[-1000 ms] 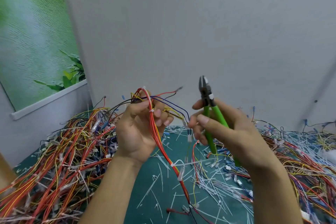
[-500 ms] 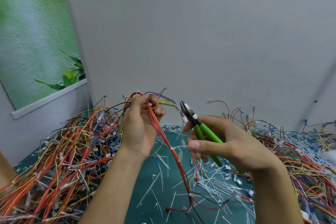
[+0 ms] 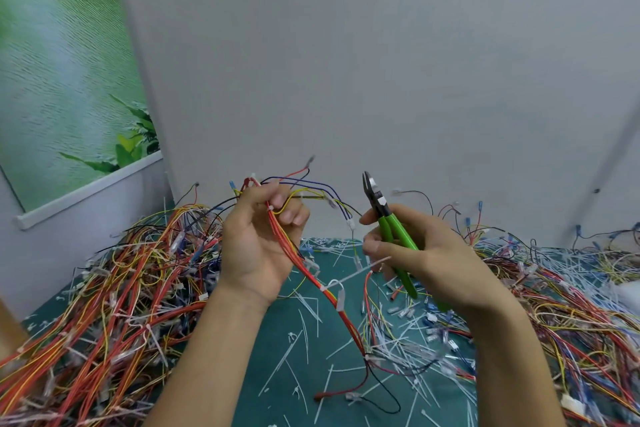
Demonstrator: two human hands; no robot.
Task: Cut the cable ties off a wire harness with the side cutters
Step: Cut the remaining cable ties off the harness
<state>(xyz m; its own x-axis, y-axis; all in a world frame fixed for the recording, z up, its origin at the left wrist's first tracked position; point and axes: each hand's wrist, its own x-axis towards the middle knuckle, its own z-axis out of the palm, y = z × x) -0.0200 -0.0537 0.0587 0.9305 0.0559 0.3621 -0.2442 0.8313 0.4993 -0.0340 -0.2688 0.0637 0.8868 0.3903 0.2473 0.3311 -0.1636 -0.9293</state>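
Observation:
My left hand (image 3: 258,246) is raised above the table and grips a wire harness (image 3: 311,279) of red, orange and yellow wires. The bundle hangs down to the green mat, and loose blue and yellow wires arch to the right. A white cable tie (image 3: 270,208) circles the bundle beside my fingers; another cable tie (image 3: 334,286) sits lower on it. My right hand (image 3: 419,255) holds green-handled side cutters (image 3: 389,227), jaws pointing up and apart from the wires. A cut white tie strip lies pinched under my right fingers.
A large heap of harnesses (image 3: 114,291) fills the left of the table, another heap (image 3: 568,302) the right. Cut tie scraps (image 3: 401,347) litter the green mat (image 3: 277,374). A grey wall stands close behind.
The side cutters swung from leaning left near the wires back to upright, further right. My left hand rose slightly with the harness, and a cut tie strip now shows at my right fingers.

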